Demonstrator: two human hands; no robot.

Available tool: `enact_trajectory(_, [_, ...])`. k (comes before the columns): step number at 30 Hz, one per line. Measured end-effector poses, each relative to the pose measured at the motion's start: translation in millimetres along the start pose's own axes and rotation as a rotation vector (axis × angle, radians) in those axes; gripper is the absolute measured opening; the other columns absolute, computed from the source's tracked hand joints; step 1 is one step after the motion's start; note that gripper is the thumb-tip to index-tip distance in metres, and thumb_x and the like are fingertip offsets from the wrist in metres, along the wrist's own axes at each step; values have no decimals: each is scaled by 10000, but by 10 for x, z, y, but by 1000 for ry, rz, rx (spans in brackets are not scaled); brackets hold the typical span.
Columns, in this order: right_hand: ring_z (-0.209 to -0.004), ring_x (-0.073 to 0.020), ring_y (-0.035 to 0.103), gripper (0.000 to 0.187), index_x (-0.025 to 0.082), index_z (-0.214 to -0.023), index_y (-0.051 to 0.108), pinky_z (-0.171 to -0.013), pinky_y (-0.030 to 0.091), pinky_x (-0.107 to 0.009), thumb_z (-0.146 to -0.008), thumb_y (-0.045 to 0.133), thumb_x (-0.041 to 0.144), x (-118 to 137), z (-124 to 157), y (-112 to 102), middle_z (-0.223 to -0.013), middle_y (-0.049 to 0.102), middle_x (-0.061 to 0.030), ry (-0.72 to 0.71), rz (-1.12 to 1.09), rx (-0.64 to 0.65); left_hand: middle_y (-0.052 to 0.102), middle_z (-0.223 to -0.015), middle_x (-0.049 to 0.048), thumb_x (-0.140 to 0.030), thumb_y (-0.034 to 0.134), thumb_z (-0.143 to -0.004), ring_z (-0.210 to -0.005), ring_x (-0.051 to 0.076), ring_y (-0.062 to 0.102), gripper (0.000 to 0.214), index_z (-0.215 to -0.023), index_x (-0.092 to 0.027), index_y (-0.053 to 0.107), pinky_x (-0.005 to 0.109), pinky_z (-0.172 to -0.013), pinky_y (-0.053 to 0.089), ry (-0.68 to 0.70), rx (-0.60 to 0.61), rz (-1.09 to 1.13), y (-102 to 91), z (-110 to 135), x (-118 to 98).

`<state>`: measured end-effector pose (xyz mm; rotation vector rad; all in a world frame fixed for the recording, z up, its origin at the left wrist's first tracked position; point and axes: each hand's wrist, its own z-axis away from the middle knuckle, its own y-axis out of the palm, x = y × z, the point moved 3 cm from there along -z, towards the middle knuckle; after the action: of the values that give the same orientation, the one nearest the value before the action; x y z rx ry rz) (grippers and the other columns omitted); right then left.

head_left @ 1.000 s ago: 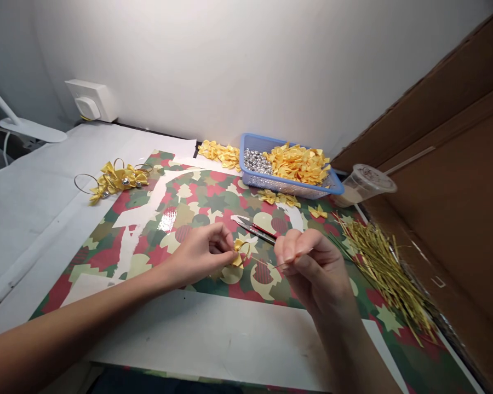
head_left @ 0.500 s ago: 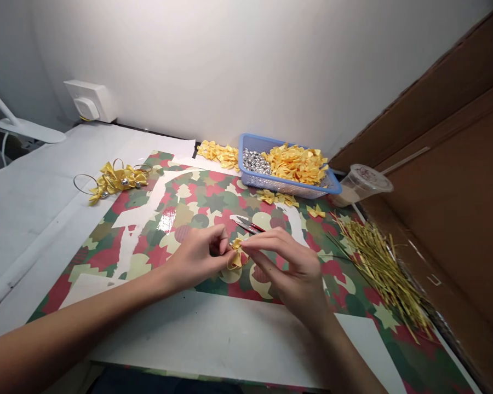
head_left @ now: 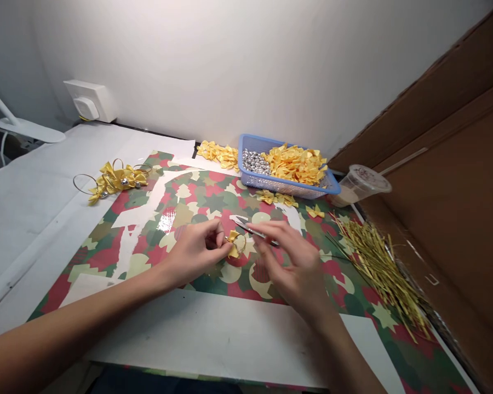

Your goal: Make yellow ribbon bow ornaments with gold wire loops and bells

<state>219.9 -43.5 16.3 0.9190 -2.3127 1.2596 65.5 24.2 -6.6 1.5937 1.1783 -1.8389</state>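
Note:
My left hand (head_left: 199,243) is closed in a pinch on a small yellow ribbon bow (head_left: 233,243), which has a looped golden tie on its right side. Just right of it, the fingers of my right hand (head_left: 293,257) are closed around the handles of a small pair of scissors (head_left: 246,226), whose blades point left and away from me. Part of the handles is hidden under the fingers. Off to the left lies a cluster of finished yellow bows with silver bells (head_left: 121,180) and wire loops.
A blue basket (head_left: 290,189) at the back holds silver bells and many yellow bows. Loose bows (head_left: 217,154) lie beside it. To the right are a clear plastic cup (head_left: 363,186), tilted, and a bundle of golden-green ties (head_left: 380,268). Cardboard (head_left: 456,191) borders the right side.
My right hand has let go of the bow and moved onto the scissors, taking hold of them. My left hand has shifted slightly left with the bow, whose loop now shows.

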Motion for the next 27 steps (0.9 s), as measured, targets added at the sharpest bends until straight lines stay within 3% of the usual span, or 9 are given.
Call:
enact_trajectory(3, [-725,-169,593,159,237,-948,636,-657,469,-304,-898,496,182,-77,-7,-34,-900,662,-40,208,-88,-52,387,-581,-64,-268,614,-757,-524,71,364,322,-604,-189,342,196,-490,300,-22,-12,27,-14,-6,22])
enact_trajectory(6, [-664,-145,565,132,210,-922,626,-584,463,-272,-864,514,171,-124,1,24,-945,640,-50,288,-146,123,398,-590,-64,-284,642,-745,-540,72,368,342,-613,-190,341,199,-505,314,-73,-11,108,-25,-24,44])
enact_trajectory(10, [-642,-126,550,163,199,-926,605,-603,480,-271,-844,489,118,-105,22,89,-985,604,-59,248,-162,321,420,-610,-65,-283,681,-720,-561,69,405,356,-618,-185,354,202,-539,356,-133,1,259,-40,-67,24])
enact_trajectory(15, [-708,-159,576,38,207,-867,564,-614,477,-288,-838,572,182,-77,40,166,-902,572,-45,166,-125,426,415,-608,-77,-243,713,-688,-545,53,394,360,-610,-179,367,182,-532,364,-139,-4,431,-64,-98,-43])
enact_trajectory(21, [-707,-181,564,163,218,-742,471,-611,452,-299,-887,455,146,-165,55,206,-806,568,-35,199,9,429,485,-673,-52,-251,730,-709,-605,66,480,299,-651,-177,446,193,-589,436,-98,73,548,-61,-86,-79])
enact_trajectory(27, [-616,-180,542,161,232,-746,412,-547,401,-293,-898,385,184,-261,32,110,-750,546,-24,313,92,316,620,-739,-15,-230,770,-665,-658,89,566,175,-802,-181,674,217,-639,499,-147,75,571,-57,-85,-71])
